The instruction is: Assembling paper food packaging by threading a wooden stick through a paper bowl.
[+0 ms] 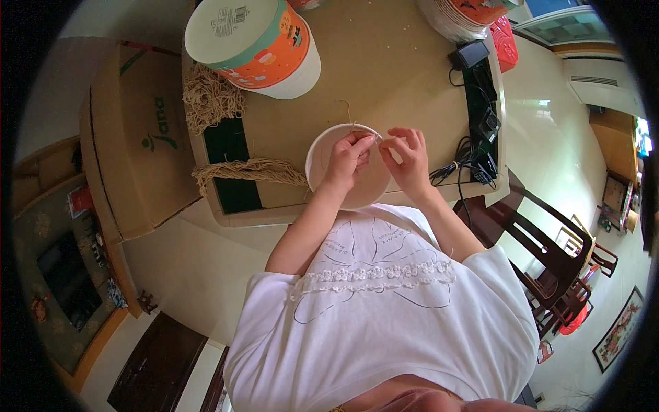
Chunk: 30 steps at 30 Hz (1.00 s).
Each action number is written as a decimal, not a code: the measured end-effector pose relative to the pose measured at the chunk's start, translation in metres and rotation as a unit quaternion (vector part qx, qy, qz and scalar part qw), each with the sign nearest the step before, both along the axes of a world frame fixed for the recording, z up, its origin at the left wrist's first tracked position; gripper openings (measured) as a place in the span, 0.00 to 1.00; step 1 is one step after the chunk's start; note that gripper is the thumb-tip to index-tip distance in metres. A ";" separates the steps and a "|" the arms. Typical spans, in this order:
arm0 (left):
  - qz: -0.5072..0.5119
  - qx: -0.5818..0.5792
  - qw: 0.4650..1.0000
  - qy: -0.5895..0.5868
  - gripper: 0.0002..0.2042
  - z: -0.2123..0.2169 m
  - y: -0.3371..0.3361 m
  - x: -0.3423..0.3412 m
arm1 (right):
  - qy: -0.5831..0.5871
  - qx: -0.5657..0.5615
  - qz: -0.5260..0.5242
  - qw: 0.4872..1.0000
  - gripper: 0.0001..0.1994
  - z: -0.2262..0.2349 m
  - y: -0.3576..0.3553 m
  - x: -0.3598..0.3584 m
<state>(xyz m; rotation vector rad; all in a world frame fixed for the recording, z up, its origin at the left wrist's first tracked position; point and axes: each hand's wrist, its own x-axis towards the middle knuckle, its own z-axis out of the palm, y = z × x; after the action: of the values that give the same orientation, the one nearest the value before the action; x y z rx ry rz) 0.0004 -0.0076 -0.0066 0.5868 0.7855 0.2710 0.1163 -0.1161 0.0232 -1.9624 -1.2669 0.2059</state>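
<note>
A white paper bucket (319, 168) stands at the table's near edge, its open mouth facing up. My left hand (349, 162) reaches over the mouth, with thumb and forefinger pinched at the far rim on something small and pale. Close beside it, my right hand (409, 163) has its thumb and forefinger bent together at the same spot; whether they hold the pale bit cannot be seen. A short strand of beige twine (347, 110) rises from the far rim. To the left, a long hank of beige twine (254, 172) lies with one end against the bucket.
A large orange, green and white paper bucket (274, 58) stands upside down at the far left, beside a heap of loose twine (211, 99). Stacked bowls (463, 17) are far right. Black adapters and cables (480, 130) line the right edge. A cardboard box (147, 137) stands left.
</note>
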 end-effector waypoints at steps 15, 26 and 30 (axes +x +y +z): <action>-0.071 -0.128 0.987 -0.062 0.03 -0.006 0.005 -0.001 | -0.006 -0.005 0.018 1.000 0.08 -0.005 -0.002 -0.002; -0.118 0.410 0.900 0.091 0.02 -0.002 0.002 0.002 | 0.018 0.007 -0.017 1.000 0.08 0.002 0.004 0.000; -0.109 0.446 0.883 0.095 0.02 0.007 0.001 0.002 | 0.023 0.013 -0.023 0.999 0.07 0.003 0.006 0.000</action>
<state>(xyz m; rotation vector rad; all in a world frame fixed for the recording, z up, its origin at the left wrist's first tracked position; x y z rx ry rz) 0.0021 -0.0068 0.0004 1.5851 0.7497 0.3685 0.1165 -0.1103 0.0262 -1.9516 -1.1884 0.2090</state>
